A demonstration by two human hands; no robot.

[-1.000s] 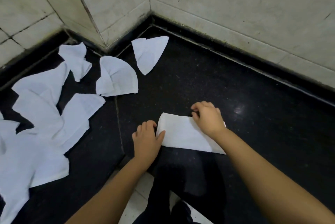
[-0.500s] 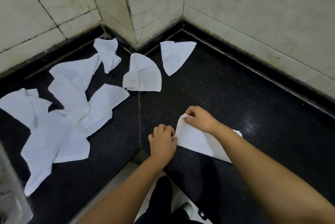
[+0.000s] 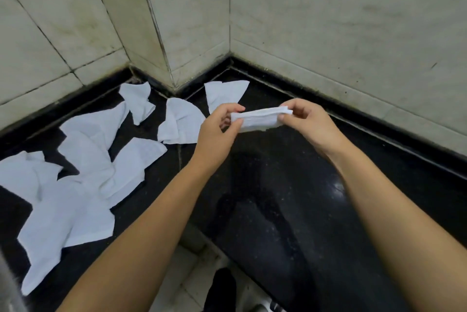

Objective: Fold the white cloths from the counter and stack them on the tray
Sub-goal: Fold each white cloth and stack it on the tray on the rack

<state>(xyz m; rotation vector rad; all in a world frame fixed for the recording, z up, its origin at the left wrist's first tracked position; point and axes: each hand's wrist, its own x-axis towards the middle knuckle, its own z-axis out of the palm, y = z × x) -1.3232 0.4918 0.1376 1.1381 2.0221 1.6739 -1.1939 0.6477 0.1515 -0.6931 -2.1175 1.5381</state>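
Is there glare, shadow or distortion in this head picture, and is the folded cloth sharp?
Head view: a small glare spot on the black counter by the right forearm; a dark reflection or shadow below the hands; wall lines bow from the wide lens; the folded cloth, held between left hand and right hand, is fairly sharp.

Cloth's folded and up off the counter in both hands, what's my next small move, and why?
Probably carry the folded cloth toward the tray, which is out of view: left hand and right hand pinch its ends, and it already looks compact.
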